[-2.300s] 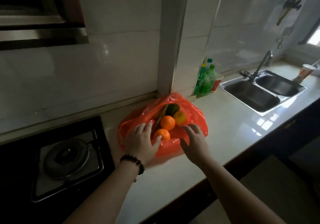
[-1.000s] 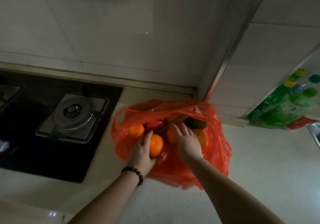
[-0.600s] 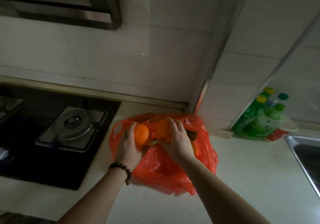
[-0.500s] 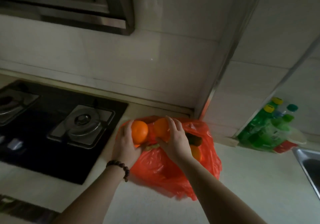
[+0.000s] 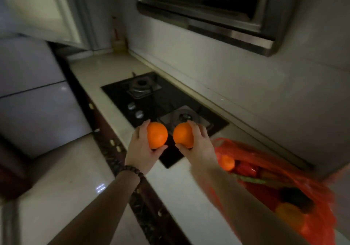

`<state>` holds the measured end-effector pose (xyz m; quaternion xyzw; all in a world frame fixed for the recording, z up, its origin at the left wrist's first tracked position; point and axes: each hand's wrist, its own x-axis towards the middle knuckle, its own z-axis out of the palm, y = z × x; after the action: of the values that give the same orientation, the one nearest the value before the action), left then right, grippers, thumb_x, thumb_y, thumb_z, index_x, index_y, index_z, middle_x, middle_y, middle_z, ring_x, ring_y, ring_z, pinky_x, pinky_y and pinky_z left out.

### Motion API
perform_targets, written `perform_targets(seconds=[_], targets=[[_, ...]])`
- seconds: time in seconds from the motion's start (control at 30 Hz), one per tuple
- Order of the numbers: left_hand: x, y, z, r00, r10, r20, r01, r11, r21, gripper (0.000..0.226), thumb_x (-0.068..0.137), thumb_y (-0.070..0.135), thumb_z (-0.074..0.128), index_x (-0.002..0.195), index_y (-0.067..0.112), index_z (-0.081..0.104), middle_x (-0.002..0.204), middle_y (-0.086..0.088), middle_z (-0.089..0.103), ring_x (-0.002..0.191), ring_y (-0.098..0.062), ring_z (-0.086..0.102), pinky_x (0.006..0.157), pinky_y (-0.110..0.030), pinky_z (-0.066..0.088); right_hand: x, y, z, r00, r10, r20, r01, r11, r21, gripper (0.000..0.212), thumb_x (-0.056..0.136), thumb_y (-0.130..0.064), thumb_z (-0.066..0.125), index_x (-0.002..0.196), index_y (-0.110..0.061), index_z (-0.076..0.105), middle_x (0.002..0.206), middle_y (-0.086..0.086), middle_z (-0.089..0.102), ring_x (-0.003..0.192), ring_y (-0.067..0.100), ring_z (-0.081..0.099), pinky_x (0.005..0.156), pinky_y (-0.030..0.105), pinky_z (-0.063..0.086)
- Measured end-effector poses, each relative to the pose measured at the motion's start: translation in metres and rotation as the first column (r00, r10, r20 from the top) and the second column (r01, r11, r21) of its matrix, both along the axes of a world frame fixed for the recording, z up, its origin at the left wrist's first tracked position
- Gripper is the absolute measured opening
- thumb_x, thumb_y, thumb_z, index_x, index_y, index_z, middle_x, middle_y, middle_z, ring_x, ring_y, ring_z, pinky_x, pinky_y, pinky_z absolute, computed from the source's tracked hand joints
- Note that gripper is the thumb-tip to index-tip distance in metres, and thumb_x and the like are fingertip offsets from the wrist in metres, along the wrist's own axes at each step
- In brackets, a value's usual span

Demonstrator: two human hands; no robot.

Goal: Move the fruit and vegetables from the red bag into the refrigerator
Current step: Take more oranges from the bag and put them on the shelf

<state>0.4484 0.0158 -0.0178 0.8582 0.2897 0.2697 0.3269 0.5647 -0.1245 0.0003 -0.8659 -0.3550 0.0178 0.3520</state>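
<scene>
My left hand (image 5: 141, 148) grips one orange (image 5: 157, 135), and my right hand (image 5: 198, 142) grips a second orange (image 5: 182, 135). Both are held up side by side over the front edge of the black stove (image 5: 151, 102). The red bag (image 5: 295, 180) lies open on the counter at the lower right, behind my right forearm. Inside it I see another orange (image 5: 227, 162), something red, a green stalk, a dark fruit and an orange-yellow fruit. The pale refrigerator (image 5: 36, 97) stands at the left with its doors closed.
The light counter (image 5: 170, 184) runs from a far corner, where a brush (image 5: 118, 42) leans, toward me. The stove has two burners and two knobs (image 5: 135, 110). A range hood (image 5: 208, 15) hangs above. Dark cabinet fronts and a glossy floor (image 5: 62, 178) lie below left.
Both hands have lifted an orange each out of the red bag and carried them left over the stove. The view has swung left, bringing the refrigerator into sight.
</scene>
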Motion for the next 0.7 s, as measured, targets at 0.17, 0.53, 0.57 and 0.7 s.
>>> perform_targets(seconds=[0.17,0.53,0.57,0.7], targets=[[-0.073,0.051,0.014,0.974,0.224,0.02,-0.224,0.975,-0.001,0.096,0.07,0.039,0.079,0.144,0.029,0.019,0.145,-0.003,0.031,0.125,-0.026,0.042,0.096,-0.047,0.046,-0.042,0.075,0.01,0.967,0.255,-0.016,-0.254,0.966,0.044,0.081,0.08,-0.043,0.069,0.143,-0.034,0.019,0.147,-0.001,0.023,0.125,0.026,0.044,0.096,0.038,0.045],[-0.219,0.18,0.045,0.821,0.562,0.105,-0.569,0.82,0.065,0.091,0.07,0.032,0.081,0.142,0.024,0.026,0.14,-0.005,0.037,0.119,-0.026,0.046,0.092,-0.038,0.044,-0.161,0.266,0.035,0.814,0.572,0.103,-0.581,0.805,0.118,0.08,0.078,-0.048,0.069,0.142,-0.032,0.023,0.144,-0.001,0.031,0.122,0.023,0.046,0.092,0.04,0.05],[-0.229,0.193,0.047,0.812,0.573,0.107,-0.581,0.812,0.063,0.09,0.07,0.031,0.081,0.142,0.024,0.026,0.14,-0.005,0.037,0.119,-0.026,0.046,0.093,-0.04,0.045,-0.17,0.281,0.037,0.8,0.587,0.126,-0.599,0.791,0.12,0.079,0.078,-0.049,0.069,0.141,-0.033,0.023,0.143,-0.002,0.032,0.121,0.023,0.047,0.091,0.04,0.05],[-0.272,0.262,0.056,0.771,0.623,0.128,-0.632,0.773,0.045,0.091,0.07,0.033,0.081,0.141,0.026,0.025,0.143,-0.003,0.034,0.122,-0.027,0.045,0.095,-0.045,0.046,-0.216,0.361,0.048,0.771,0.612,0.176,-0.634,0.761,0.133,0.079,0.079,-0.043,0.07,0.143,-0.028,0.026,0.144,0.0,0.032,0.123,0.024,0.045,0.089,0.028,0.041]])
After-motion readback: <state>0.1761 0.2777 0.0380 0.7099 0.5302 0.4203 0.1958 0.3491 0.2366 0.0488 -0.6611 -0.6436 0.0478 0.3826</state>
